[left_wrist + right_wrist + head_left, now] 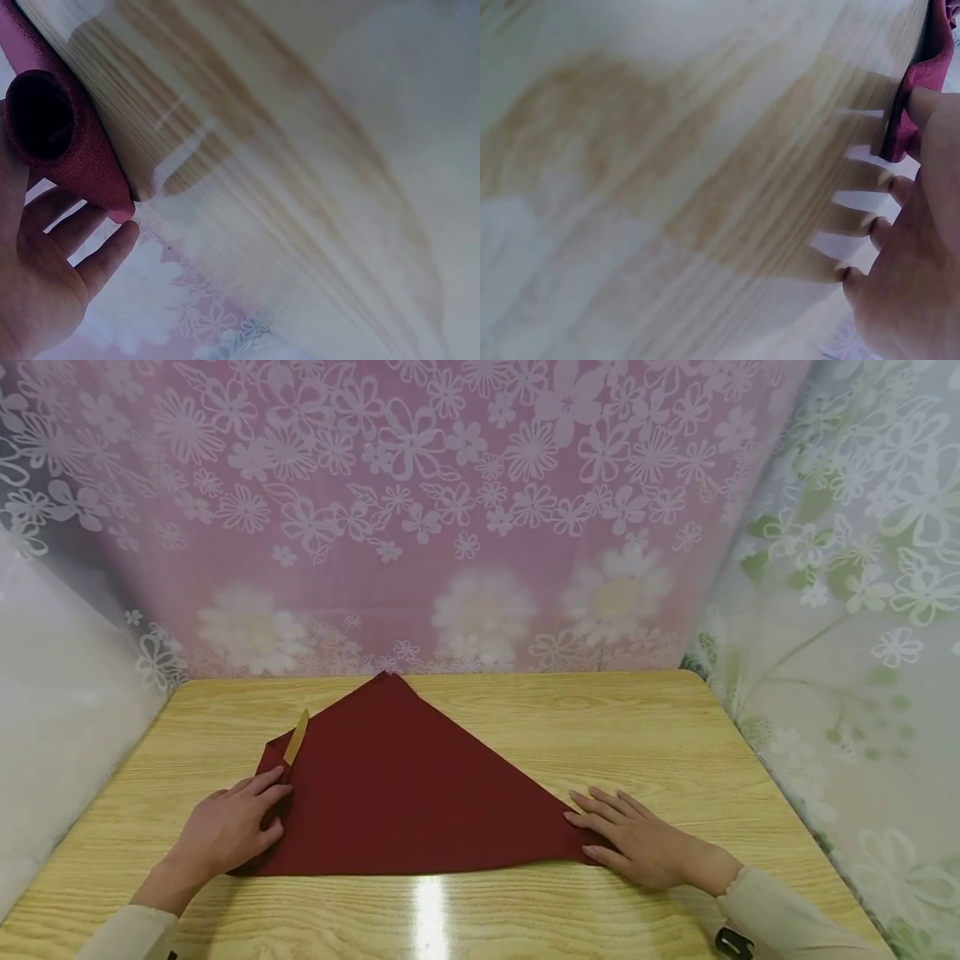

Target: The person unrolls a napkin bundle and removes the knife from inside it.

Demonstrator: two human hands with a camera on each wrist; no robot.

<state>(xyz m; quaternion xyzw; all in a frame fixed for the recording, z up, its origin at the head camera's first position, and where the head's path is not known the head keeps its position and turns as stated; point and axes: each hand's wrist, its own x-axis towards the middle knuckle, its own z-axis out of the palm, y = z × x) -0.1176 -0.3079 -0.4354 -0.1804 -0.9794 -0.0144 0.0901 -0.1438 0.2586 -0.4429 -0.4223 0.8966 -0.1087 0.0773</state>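
A dark red cloth lies spread on the table as a broad triangle, its peak at the far edge. Its left end is turned over and, in the left wrist view, forms a rolled tube with an open end. My left hand holds this roll, fingers over it. Out of the fold beside those fingers sticks a slim, tan, blade-shaped piece; its lower part is hidden. My right hand rests with spread fingers on the cloth's right corner, also seen in the right wrist view as a red edge by the thumb.
The wood-grain table carries the cloth. Behind it hangs a pink flowered curtain, with pale flowered sheets at the sides. A bright reflection lies on the near tabletop.
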